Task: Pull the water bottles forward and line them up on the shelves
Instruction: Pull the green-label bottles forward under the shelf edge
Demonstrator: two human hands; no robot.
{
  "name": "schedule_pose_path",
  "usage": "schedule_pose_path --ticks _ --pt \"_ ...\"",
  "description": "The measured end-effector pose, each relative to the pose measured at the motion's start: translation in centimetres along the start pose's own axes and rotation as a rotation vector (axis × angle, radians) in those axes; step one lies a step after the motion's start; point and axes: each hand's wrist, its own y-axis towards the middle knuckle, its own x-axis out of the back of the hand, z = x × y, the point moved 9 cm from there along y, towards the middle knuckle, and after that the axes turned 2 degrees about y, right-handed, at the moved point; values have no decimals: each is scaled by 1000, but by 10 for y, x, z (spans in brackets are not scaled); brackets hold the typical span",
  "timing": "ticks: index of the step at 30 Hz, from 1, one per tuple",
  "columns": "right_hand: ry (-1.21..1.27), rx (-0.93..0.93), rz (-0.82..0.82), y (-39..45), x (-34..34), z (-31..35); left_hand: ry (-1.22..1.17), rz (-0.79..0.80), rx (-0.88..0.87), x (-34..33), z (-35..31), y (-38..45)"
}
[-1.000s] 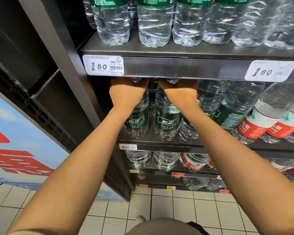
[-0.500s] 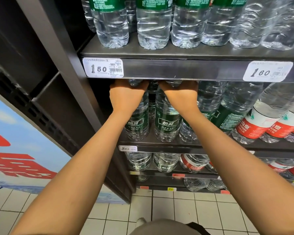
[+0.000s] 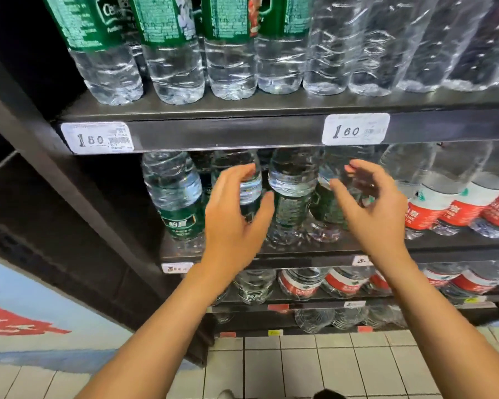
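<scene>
Dark metal shelves [image 3: 236,136] – rows of water bottles [image 3: 291,194], white floor tiles [image 3: 300,367], both hands' fingers [image 3: 355,171] spread.

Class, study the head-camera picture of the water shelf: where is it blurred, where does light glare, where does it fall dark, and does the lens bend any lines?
Head view: both hands, left hand and right hand, are smeared by motion blur; highlights glint on the clear bottles above; the left side of the rack is dark; the wide lens bows the shelf edge and tilts the bottles outward.
</scene>
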Motion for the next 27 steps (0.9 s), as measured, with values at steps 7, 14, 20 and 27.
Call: schedule_pose_path --ticks 7,14,20,27 --pt "-130 -27 -24 43 48 -58 183 35 177 -87 -21 28" --pt "-191 -84 162 73 1 -50 78 9 416 -119 5 64" --pt "-334 -237 448 72 -41 -62 -50 178 426 -155 14 78" --pt "-603 -248 480 79 -52 -70 373 290 349 -165 32 81"
